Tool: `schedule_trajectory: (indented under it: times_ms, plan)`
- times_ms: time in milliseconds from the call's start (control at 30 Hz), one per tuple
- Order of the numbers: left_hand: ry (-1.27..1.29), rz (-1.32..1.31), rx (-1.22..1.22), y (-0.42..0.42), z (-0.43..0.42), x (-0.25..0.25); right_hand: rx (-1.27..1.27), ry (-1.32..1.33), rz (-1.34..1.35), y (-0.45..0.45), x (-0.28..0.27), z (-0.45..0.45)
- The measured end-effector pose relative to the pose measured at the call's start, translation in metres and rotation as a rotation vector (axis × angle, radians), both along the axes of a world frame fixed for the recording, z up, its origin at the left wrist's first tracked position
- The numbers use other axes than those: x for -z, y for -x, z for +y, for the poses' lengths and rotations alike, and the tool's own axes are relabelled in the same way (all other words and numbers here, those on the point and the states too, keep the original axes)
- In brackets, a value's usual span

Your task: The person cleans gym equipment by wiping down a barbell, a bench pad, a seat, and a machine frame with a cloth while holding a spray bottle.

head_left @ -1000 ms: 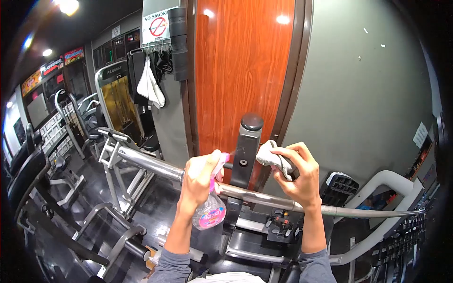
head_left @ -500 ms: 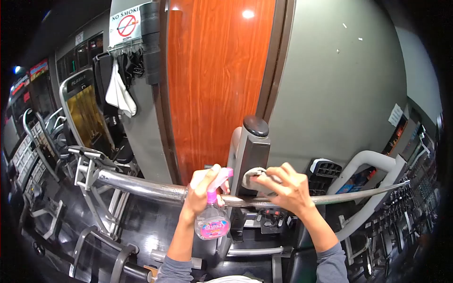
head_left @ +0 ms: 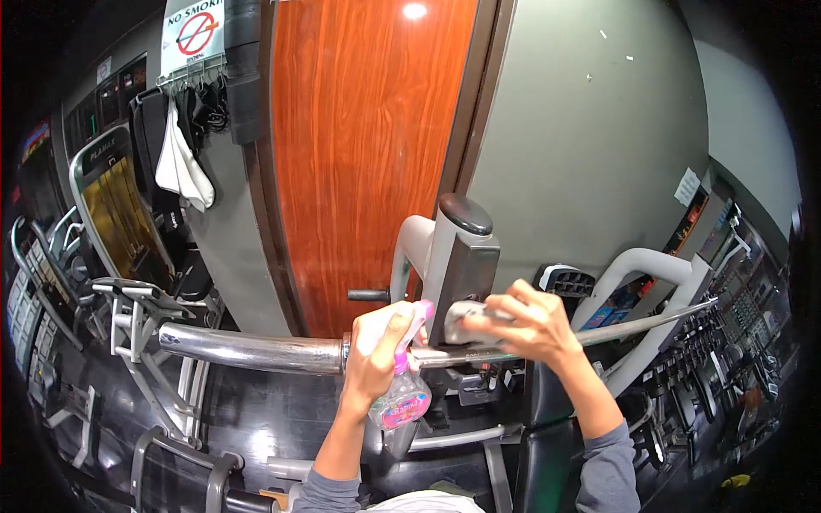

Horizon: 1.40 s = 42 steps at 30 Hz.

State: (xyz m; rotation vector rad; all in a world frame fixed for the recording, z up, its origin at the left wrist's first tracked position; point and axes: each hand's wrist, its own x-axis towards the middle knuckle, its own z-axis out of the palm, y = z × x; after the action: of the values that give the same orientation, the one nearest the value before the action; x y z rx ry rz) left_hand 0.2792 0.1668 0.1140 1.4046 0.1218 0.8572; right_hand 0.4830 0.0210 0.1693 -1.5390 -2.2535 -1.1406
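My left hand [head_left: 369, 355] is wrapped round the neck and trigger of a clear spray bottle [head_left: 404, 406] with a pink nozzle and a pink label reading "Rapika". The bottle tilts slightly, in front of a metal barbell [head_left: 256, 349] that runs across the view. My right hand [head_left: 537, 327] is closed on a pale grey cloth [head_left: 464, 321], just above the bar. The cloth lies at the front face of a grey machine post [head_left: 469, 265] with a rounded black cap; whether it presses on the post I cannot tell. Part of the bar is hidden behind both hands.
Behind the post stand a wood-grain door [head_left: 359, 162] and a grey wall [head_left: 599, 154]. A black padded bench [head_left: 547, 462] is below, right of centre. Gym machines [head_left: 103, 188] fill the left, and a dumbbell rack [head_left: 684, 385] stands at right. A white cloth [head_left: 181, 167] hangs from wall hooks.
The view has turned a little right, so the door and wall sit further left. The spray bottle has shifted right and tilted more. The cloth is still in my right hand, by the post.
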Motion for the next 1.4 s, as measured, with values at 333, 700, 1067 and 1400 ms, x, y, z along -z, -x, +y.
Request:
schedule_trajectory:
  times_ms: [333, 700, 1067, 1400]
  plan:
    - [-0.038, 0.011, 0.021, 0.001, 0.001, -0.001, 0.055, 0.023, -0.079, -0.001, 0.001, -0.011]
    - [0.050, 0.015, 0.056, 0.021, 0.000, -0.038, 0.134, -0.184, 0.339, 0.030, -0.092, -0.006]
    - [0.052, 0.057, 0.089, 0.007, 0.037, -0.042, 0.165, 0.053, 0.471, 0.048, -0.109, -0.011]
    - [0.134, -0.036, 0.294, 0.020, 0.058, -0.032, 0.407, 0.158, -0.112, 0.085, -0.108, 0.045]
